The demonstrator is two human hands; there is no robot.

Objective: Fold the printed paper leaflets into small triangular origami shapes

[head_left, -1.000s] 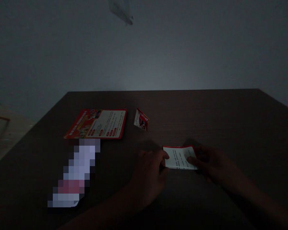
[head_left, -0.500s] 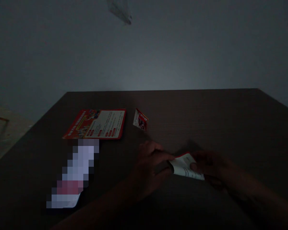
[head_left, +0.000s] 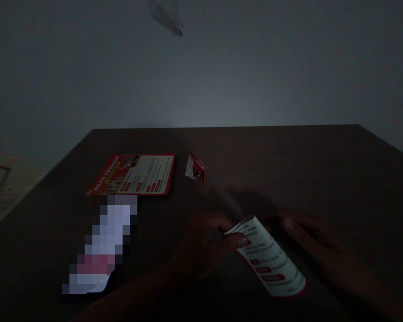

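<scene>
A white printed leaflet [head_left: 272, 264] with red edging and red labels curls toward me at the centre right. Its upper left corner is pinched by my left hand [head_left: 211, 241], the thumb lying on the printed face. Just right of the leaflet, my right hand [head_left: 312, 241] has its fingers stretched out and holds nothing; in the dim light some of them are hard to make out. Beyond my left hand, a small folded red and white card [head_left: 196, 168] stands tilted on the table.
On the left of the dark wooden table [head_left: 272, 156] lies a stack of red and white printed sheets [head_left: 147, 174]. Nearer to me is a bright phone-like object [head_left: 104, 241], blurred out. A pale wall [head_left: 255, 67] rises behind the table.
The leaflet has gone from folded over between both hands to opened out, hanging down toward me. My right hand has let go of it and moved slightly right; my left hand keeps its hold.
</scene>
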